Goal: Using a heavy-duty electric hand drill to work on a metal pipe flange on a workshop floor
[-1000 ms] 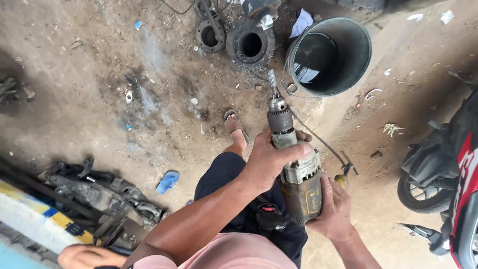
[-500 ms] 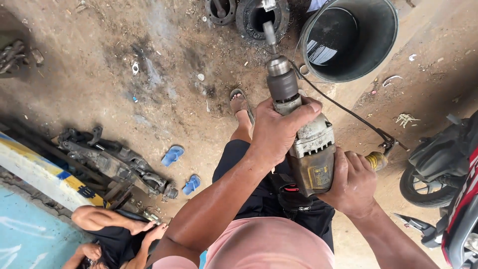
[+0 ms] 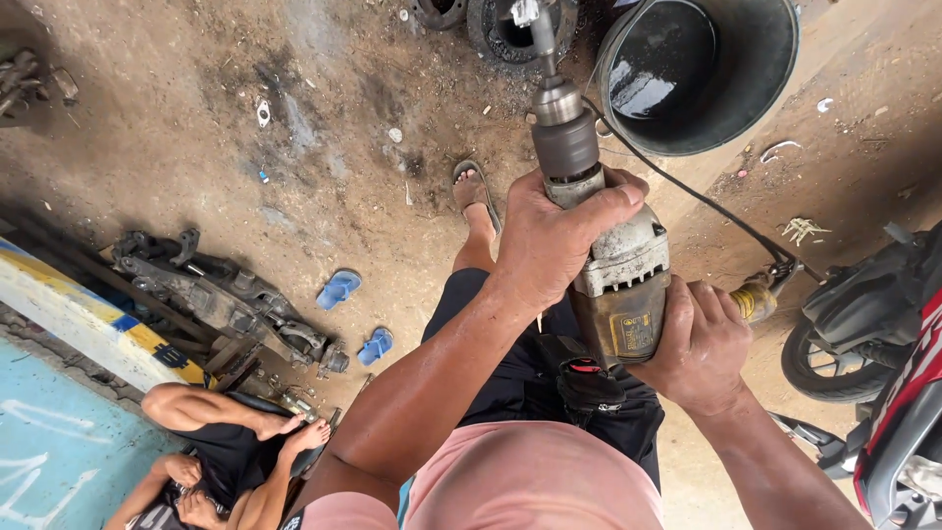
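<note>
Gleaming dark liquid point(image 3: 653, 83) inside bucket point(image 3: 775, 59)

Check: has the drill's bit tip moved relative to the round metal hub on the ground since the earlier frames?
Yes. The drill bit tip now overlaps the round hub; earlier it sat below-right of it.

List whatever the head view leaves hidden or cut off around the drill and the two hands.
- Drill bit tip: cut off by the top edge.
- Drill handle and trigger: covered by the right hand.
- Drill neck: wrapped by the left hand.
- Motorcycle: cut off by the right edge.
</note>
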